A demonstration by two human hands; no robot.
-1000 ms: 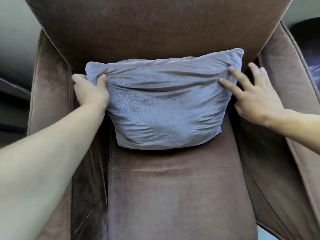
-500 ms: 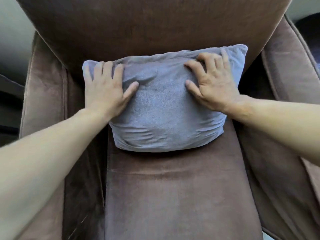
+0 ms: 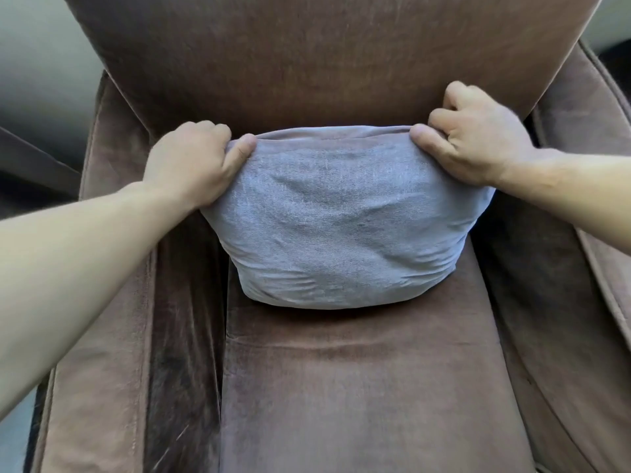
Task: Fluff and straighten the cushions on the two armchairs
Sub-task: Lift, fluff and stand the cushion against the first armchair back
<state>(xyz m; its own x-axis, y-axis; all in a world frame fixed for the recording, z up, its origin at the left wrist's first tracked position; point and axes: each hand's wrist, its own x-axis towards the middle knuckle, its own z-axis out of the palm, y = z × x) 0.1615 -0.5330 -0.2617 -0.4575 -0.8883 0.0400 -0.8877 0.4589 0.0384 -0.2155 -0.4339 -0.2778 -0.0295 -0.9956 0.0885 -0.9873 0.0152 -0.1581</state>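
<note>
- Fingers of the left hand [image 3: 191, 162] curled shut over the upper left corner of the grey cushion [image 3: 345, 220]; thumb pressed on the front face, the other fingertips hidden behind the fabric.
- Right hand [image 3: 474, 138] likewise closed on the upper right corner, thumb in front, knuckles bent, fingers tucked behind the top edge.
- Cushion stands on the rear of the seat [image 3: 368, 387], leaning back against the backrest [image 3: 324, 56] of the brown armchair, roughly centred between the two sides.
- Top edge pulled taut between the two grips; lower half bulges forward with soft creases near the bottom corners.
- Left armrest [image 3: 102, 302] lies under the left forearm; right armrest [image 3: 587, 138] sits just beyond the right wrist.
- Both forearms cross the armrests and block the cushion's side edges near the top.
- Front half of the seat bare, with one crease across it below the cushion.
- Surroundings past the chair blurred and dim; cannot tell what is there.
</note>
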